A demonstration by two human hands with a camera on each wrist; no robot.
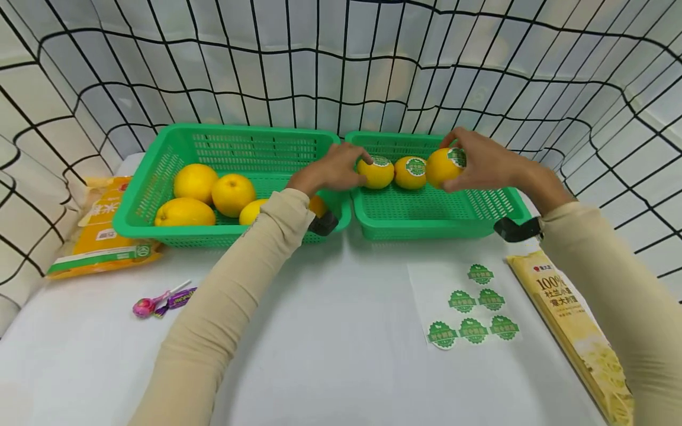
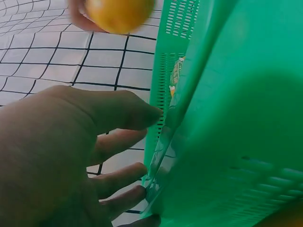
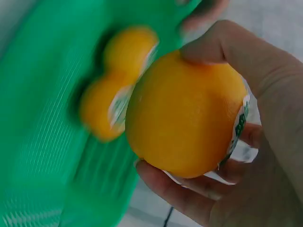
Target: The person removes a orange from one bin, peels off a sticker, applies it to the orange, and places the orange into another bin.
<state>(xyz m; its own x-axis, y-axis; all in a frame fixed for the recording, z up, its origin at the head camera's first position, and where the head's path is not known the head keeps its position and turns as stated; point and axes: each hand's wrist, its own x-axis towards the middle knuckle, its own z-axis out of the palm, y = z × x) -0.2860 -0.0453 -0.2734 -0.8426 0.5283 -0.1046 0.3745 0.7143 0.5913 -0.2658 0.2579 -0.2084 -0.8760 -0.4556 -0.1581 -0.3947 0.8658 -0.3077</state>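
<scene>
My right hand (image 1: pixel 487 160) grips an orange (image 1: pixel 444 167) above the smaller green basket (image 1: pixel 442 231). In the right wrist view the thumb and fingers wrap around this orange (image 3: pixel 187 116), and a green-and-white sticker (image 3: pixel 240 124) shows on its side. Two more stickered oranges, one at the left (image 1: pixel 376 173) and one beside it (image 1: pixel 411 173), lie in that basket. My left hand (image 1: pixel 337 168) is over the adjoining basket rims, close to the leftmost orange. In the left wrist view its fingers (image 2: pixel 120 179) are loosely spread by the green rim and hold nothing.
The larger green basket (image 1: pixel 160 234) at left contains several oranges (image 1: pixel 233 195). A sticker sheet (image 1: pixel 426 284) with several green stickers lies in front. A yellow noodle packet (image 1: pixel 581 337) is at right; an orange bag (image 1: pixel 103 228) and lollipops (image 1: pixel 145 307) are at left. Black wire mesh (image 1: pixel 341 56) stands behind.
</scene>
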